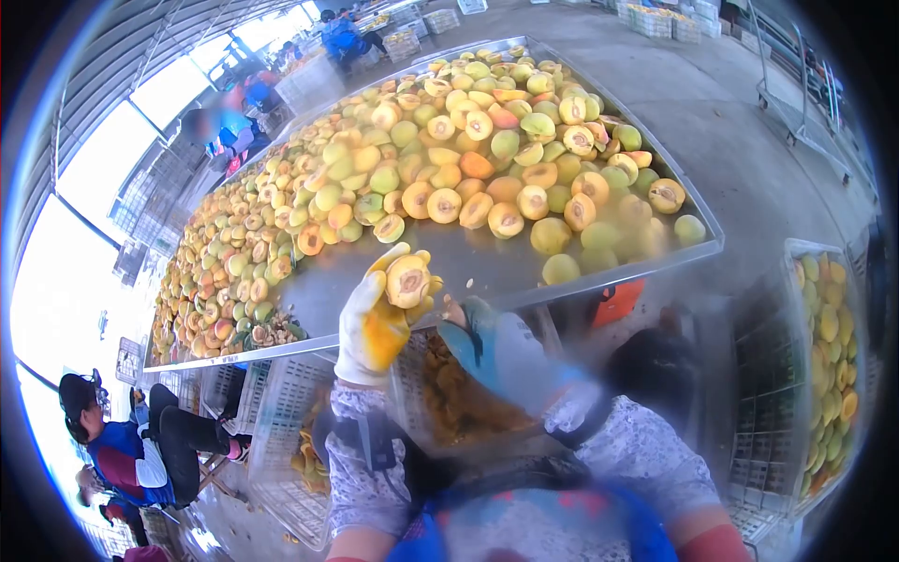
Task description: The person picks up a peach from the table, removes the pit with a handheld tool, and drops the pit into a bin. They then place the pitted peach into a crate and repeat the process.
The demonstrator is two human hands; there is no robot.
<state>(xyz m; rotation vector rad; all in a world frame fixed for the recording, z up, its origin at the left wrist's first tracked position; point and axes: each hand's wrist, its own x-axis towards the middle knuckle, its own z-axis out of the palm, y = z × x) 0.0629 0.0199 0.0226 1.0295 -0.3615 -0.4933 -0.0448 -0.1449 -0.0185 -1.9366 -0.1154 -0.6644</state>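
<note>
My left hand [373, 323], in a white glove stained yellow, holds up a cut peach half [408, 282] with its cut face and brown centre toward me. My right hand [482, 337], in a blue and grey glove, is just to the right at the table's near edge. Its fingers are curled, and a small brownish shape shows at their tips, too blurred to name. Heaped on the metal table [346, 281] beyond are many whole and halved peaches [449, 178]. A small pale bit [470, 283] lies near the edge.
Below my hands stands a crate [407, 398] with orange-brown pieces in it. A crate of peaches [824, 365] is at the right, and another white crate [286, 421] at the left. A seated person [131, 459] is at lower left; other people work farther back. A metal trolley [805, 117] stands behind.
</note>
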